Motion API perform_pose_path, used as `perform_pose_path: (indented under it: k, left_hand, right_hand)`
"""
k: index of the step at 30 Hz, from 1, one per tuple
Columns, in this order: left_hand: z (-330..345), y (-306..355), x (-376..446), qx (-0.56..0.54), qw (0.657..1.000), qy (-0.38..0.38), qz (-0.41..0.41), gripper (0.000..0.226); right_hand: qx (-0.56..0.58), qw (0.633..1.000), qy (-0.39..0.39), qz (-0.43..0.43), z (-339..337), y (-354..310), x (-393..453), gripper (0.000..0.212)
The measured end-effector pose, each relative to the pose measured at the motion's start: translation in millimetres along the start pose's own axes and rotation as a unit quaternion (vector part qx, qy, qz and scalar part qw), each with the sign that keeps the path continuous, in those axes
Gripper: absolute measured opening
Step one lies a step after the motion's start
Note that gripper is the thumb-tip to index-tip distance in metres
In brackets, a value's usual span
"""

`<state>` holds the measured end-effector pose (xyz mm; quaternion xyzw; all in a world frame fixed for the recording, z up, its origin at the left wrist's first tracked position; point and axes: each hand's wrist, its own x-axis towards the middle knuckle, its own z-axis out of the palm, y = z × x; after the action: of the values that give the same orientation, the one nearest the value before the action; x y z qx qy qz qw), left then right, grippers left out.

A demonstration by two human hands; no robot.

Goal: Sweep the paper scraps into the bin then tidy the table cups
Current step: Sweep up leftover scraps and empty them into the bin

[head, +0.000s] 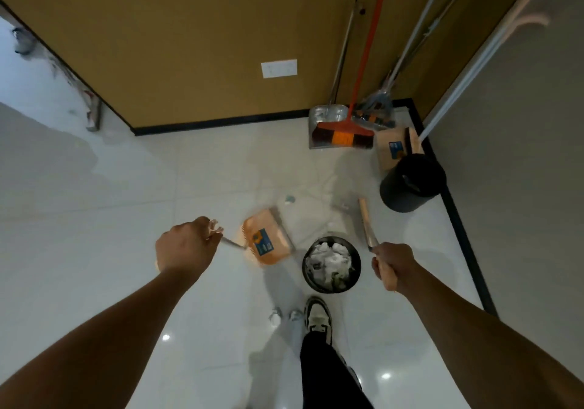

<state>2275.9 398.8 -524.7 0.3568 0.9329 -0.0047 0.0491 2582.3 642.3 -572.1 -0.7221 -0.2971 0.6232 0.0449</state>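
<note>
L hand (185, 247), fingers curled, grips thin metal handle of orange dustpan (268, 240); pan tilted above floor, motion-blurred, blue label on its back. Small scrap (289, 200) on floor just beyond pan. Bin (331, 264): round, black, low, packed w/ crumpled white paper (328, 258); sits between the hands, just ahead of a shoe (318, 317). Two more scraps (275, 317) on floor beside shoe. R hand (395, 266) fisted round pale wooden broom handle (368, 225); head blurred. Far R corner: second black bin (412, 182), red broom (344, 133), steel dustpan (325, 117), mops against brown wall. Floor: glossy white tile (94, 234), black skirting.
</note>
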Motion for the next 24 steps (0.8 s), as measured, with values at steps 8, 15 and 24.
perform_pose_path:
  k: [8,15,24]
  left_hand:
    - [31.1,5.3,32.5,0.019,0.999,-0.016,-0.028,0.02]
    - [30.2,-18.2,45.2,0.015,0.998,-0.021,-0.053,0.018]
    - [35.6,-47.4,10.1,-0.008,0.989,-0.01,-0.15,0.019]
  right_hand:
    - [-0.044,0.997,-0.026,0.053,66.9,-42.3,66.9,0.026]
    - [-0.186,0.98,-0.067,0.002,114.4,-31.3,62.3,0.015]
    - [-0.232,0.965,-0.117,0.012,160.9,-2.2,4.7,0.016]
